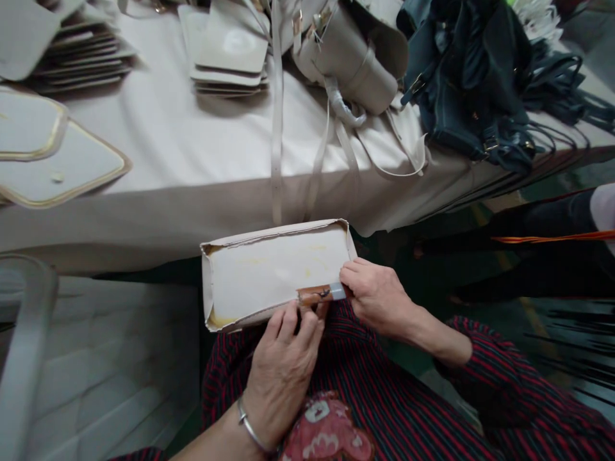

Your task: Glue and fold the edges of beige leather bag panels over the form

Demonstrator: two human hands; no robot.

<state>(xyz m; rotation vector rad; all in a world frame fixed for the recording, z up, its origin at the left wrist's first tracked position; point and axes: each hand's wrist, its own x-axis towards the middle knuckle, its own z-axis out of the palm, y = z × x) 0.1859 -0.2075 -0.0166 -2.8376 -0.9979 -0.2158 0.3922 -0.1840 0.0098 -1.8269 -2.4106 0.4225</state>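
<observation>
Against my lap rests a beige, box-shaped bag piece [269, 269], its pale flat panel facing up inside raised, rough edges. Yellowish smears, like glue, mark the panel and its corners. My left hand [287, 355] grips the near edge of the piece, fingertips along the rim. In the closed fingers of my right hand [377, 294] is a flat brush [319, 294], brown at its left end with a silvery band. The brush's tip lies along the near edge, close to my left fingertips. My right palm hides the rest of the brush.
A cloth-covered table [158, 141] stands ahead. On it are stacked pale panels [230, 45], yellow-edged panels [62, 160], a beige bag [350, 61] with hanging straps, and dark blue bags [471, 83]. A grey chair-like frame [36, 320] stands left. Another person's dark-clothed leg [542, 224] shows right.
</observation>
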